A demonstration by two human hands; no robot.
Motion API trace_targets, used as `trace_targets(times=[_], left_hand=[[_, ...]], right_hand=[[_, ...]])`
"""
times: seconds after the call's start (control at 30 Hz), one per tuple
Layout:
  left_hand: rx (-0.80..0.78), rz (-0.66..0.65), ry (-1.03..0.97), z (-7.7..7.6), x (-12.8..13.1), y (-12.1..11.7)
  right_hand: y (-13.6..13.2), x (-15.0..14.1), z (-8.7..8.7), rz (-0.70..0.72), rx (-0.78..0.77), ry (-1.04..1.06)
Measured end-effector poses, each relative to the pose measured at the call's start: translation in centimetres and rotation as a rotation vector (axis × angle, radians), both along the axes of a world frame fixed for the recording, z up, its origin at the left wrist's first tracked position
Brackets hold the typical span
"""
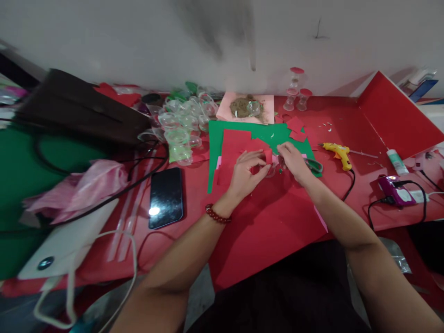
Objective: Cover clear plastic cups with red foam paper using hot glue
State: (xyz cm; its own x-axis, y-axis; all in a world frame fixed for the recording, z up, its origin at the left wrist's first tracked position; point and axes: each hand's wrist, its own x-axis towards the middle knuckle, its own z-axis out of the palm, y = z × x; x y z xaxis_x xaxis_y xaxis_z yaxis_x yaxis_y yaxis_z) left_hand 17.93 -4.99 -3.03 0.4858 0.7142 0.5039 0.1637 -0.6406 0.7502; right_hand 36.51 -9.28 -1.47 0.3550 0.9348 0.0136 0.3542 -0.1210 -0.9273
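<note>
My left hand [247,173] is closed, with thumb and fingers pinching a small piece of red paper [268,156]. Just beside its fingertips is a clear plastic piece [272,170], partly hidden. My right hand [293,159] is closed a little to the right, its fingertips close to that plastic; what they grip is too small to make out. Under both hands lie red paper sheets [236,143] on a green sheet [215,134]. Behind my right wrist rests a pair of scissors with green-grey handles [315,165].
A heap of clear plastic cups [187,115] stands back left. Brown grainy material [243,107] lies on pink paper. Joined cups with red lids [304,98] stand by the wall. A yellow glue gun [336,152] and purple power adapter [397,189] are right; a phone [166,198] lies left.
</note>
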Motion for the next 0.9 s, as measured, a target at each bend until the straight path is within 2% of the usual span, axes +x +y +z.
trace_targets(times=[0.1,0.23,0.33,0.43,0.53,0.57,0.63,0.7,0.8,0.9], left_hand=[[0.005,0.012,0.012,0.0,0.0,0.0],[-0.002,0.015,0.019,-0.1,-0.1,0.0],[-0.003,0.017,0.004,-0.3,-0.1,0.1],[0.012,0.032,-0.023,-0.6,0.0,0.2],[0.039,0.033,-0.05,-0.9,0.1,0.1],[0.044,0.027,-0.063,-0.9,0.2,0.1],[0.049,0.021,-0.095,-1.0,0.2,0.1],[0.056,0.046,-0.119,-0.9,0.2,0.0],[0.066,0.115,-0.099,-0.7,0.2,-0.1],[0.042,0.105,-0.064,-0.6,0.2,-0.2]], right_hand=[[0.1,-0.2,0.3,0.091,-0.007,-0.006],[-0.9,0.7,1.0,0.065,-0.007,-0.025],[-3.1,2.4,1.4,0.033,-0.017,-0.273],[-6.0,5.3,1.5,-0.108,-0.039,-0.549],[-8.6,9.3,1.3,-0.332,0.03,-0.658],[-9.2,10.8,1.2,-0.414,0.006,-0.723],[-9.8,13.6,1.0,-0.578,-0.159,-0.804],[-9.9,15.9,1.0,-0.63,-0.351,-0.795],[-9.3,18.2,1.2,-0.501,-0.552,-0.734],[-8.5,19.4,1.3,-0.401,-0.666,-0.746]])
